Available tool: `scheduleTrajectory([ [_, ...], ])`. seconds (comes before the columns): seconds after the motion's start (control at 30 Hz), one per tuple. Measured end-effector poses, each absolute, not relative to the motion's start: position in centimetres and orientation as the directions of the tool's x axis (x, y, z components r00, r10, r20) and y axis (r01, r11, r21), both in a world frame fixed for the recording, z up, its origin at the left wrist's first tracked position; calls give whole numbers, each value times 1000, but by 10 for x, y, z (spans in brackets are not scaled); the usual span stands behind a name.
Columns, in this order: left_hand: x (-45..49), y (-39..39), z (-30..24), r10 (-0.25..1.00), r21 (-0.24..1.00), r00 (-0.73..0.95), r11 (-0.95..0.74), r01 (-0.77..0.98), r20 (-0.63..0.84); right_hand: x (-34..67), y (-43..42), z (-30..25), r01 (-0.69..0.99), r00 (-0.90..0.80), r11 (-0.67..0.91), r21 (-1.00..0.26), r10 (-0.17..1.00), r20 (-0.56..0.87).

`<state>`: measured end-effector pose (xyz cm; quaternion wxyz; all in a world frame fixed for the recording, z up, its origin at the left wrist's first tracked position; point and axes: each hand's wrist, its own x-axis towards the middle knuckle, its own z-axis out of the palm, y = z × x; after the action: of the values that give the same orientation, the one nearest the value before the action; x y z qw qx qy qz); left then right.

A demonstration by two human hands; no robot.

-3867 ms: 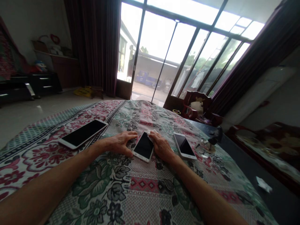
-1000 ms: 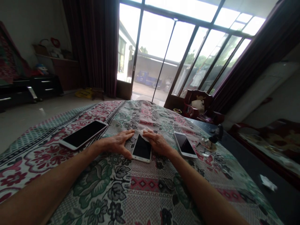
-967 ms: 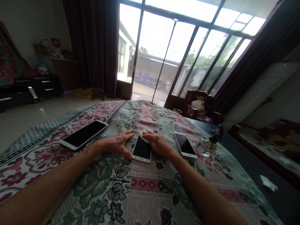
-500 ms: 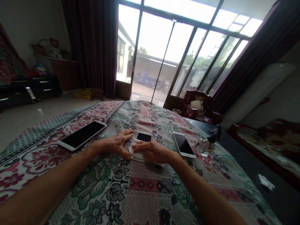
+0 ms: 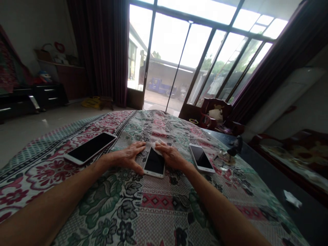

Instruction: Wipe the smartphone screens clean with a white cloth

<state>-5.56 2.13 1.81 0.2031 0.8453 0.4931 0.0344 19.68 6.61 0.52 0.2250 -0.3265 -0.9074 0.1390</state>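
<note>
A white smartphone [image 5: 154, 164] lies screen up on the patterned tablecloth [image 5: 153, 225], between my hands. My right hand [image 5: 171, 155] presses a crumpled white tissue [image 5: 158, 143] on the phone's far end, fingers together over it. Along the phone's left side rests my left hand [image 5: 132, 156], fingers spread and thumb at the near left edge. A larger white phone [image 5: 91, 147] with a dark screen lies to the left of my left hand. To the right of my right hand is another white phone [image 5: 201, 158], also screen up.
At the right of the table stands a small dark object [image 5: 234, 146] beside a clear glass-like item [image 5: 224, 160]. A white crumpled paper [image 5: 292, 199] lies on the dark surface at far right. Beyond the table are a wooden chair [image 5: 217, 109] and glass doors.
My right hand has slid the tissue from the phone's near part to its far end, uncovering most of the screen. My left hand has stayed in place.
</note>
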Motion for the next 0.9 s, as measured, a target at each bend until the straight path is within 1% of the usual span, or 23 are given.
scheduleTrajectory([
  [0.1,-56,21,17,848,369,508,-429,825,-149,197,50,12,460,-759,787,-410,589,279],
  [0.27,-57,22,13,850,374,518,-453,809,-94,190,15,28,285,-886,801,-527,429,174],
  [0.37,-58,23,12,844,371,530,-468,802,-79,185,9,30,215,-914,793,-570,370,169],
  [0.47,-58,24,11,843,357,530,-469,808,-91,182,19,23,224,-879,812,-538,408,249],
  [0.6,-59,25,10,848,341,521,-464,818,-96,178,44,10,381,-783,811,-444,538,312],
  [0.7,-59,24,11,851,333,516,-462,822,-92,177,56,5,504,-707,777,-377,622,336],
  [0.77,-58,23,12,854,329,513,-462,824,-88,179,59,4,560,-664,746,-359,664,345],
  [0.83,-57,23,12,857,335,508,-456,824,-83,185,58,6,596,-640,722,-352,691,335],
  [0.9,-57,23,12,861,351,503,-448,822,-80,191,54,10,607,-653,721,-335,692,308],
])
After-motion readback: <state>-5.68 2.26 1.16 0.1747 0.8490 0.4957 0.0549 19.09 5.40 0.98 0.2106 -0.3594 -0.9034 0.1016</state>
